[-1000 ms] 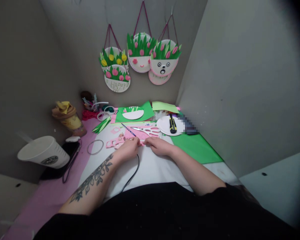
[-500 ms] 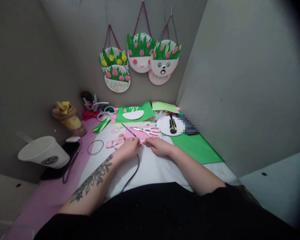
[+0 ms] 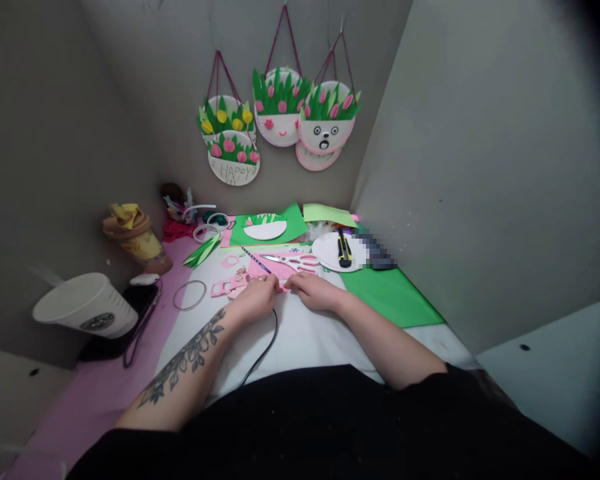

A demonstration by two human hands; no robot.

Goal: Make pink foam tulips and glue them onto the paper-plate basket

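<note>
My left hand (image 3: 257, 295) and my right hand (image 3: 314, 291) meet low over the table, fingertips closed on a small piece of pink paper (image 3: 283, 287). The fingers cover most of that piece. Just beyond them lie white-handled scissors (image 3: 305, 262), a dark patterned pencil (image 3: 253, 257) and a flat pink sheet (image 3: 275, 264). Cut pink paper scraps (image 3: 221, 287) rest beside my left hand. Farther back, a half paper plate with green paper grass (image 3: 265, 230) lies on a green sheet (image 3: 295, 223).
A yellow-black utility knife (image 3: 345, 250) lies on a white paper plate (image 3: 325, 253) at the right. Green paper (image 3: 393, 297) covers the right edge. A large cup (image 3: 83, 307) stands at the left, near a wire ring (image 3: 190, 295) and green paper leaves (image 3: 203, 251). Decorated plates (image 3: 234, 160) hang on the wall.
Both hands stay nearly in place on the pink paper. The whole view has shifted very slightly; nothing else visibly differs.
</note>
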